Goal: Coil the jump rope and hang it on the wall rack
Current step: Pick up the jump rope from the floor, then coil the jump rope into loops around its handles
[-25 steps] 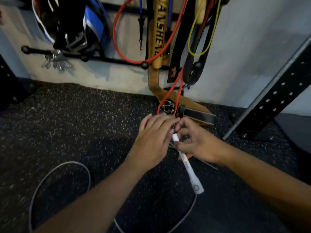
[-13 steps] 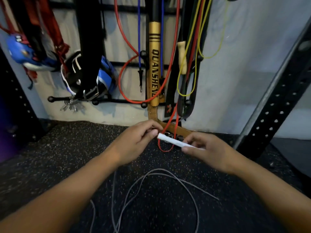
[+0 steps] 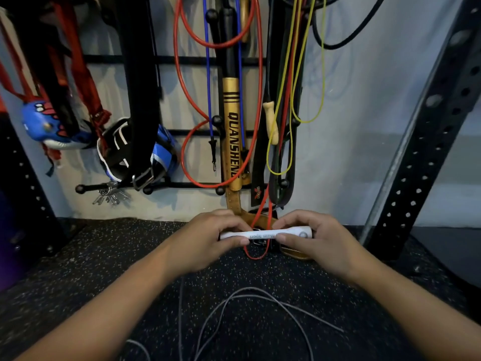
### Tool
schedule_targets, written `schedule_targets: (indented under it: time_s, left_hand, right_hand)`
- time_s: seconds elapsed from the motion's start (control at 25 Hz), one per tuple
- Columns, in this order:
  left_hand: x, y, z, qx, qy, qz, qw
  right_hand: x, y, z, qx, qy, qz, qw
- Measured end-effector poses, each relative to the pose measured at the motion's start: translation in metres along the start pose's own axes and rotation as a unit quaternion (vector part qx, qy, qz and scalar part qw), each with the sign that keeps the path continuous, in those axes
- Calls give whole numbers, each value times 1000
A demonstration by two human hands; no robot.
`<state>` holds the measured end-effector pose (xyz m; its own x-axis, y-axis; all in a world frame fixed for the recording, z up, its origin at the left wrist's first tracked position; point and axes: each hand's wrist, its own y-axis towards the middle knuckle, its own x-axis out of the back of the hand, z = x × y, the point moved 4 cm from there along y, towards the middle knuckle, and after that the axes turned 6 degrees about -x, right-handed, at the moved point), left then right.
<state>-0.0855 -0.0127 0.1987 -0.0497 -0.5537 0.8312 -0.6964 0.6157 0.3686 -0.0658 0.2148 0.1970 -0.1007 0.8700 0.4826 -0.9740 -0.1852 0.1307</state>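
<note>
While the grey rope [image 3: 250, 308] lies in loose loops on the floor [image 3: 78, 269], both hands pinch the white handle [image 3: 263, 234] level below the rack [image 3: 182, 185]: left hand [image 3: 208, 241] one end, right hand [image 3: 320, 243] the other.

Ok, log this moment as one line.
phase: coiling not done | left hand + right hand: gripping white handle horizontally | grey cord: loose on floor | wall rack: rope not hung
</note>
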Motion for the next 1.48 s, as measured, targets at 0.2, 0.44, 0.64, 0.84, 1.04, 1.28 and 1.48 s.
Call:
schedule_targets:
  time_s: [0.2, 0.44, 0.64, 0.84, 1.04, 1.28, 1.48]
  left_hand:
    - [15, 1, -1, 5, 6, -32, 999]
    - [15, 9, -3, 11, 36, -20, 999]
    - [14, 16, -11, 40, -10, -56, 998]
    - [17, 27, -21, 95, -255, -144, 951]
    - [11, 26, -11, 133, -517, -246, 809]
    - [-1, 26, -15, 149, -561, -229, 781]
    - [17, 18, -15, 234, -276, -378, 852]
  right_hand:
    - [-2, 0, 1, -20, 57, -22, 998]
    - [-3, 1, -11, -46, 105, -13, 993]
    - [-4, 3, -11, -67, 249, -28, 966]
    - [-58, 3, -12, -86, 132, 120, 980]
    - [-76, 9, 7, -74, 165, 122, 976]
    - [-76, 21, 17, -31, 281, 93, 955]
    - [-33, 26, 18, -14, 88, 19, 996]
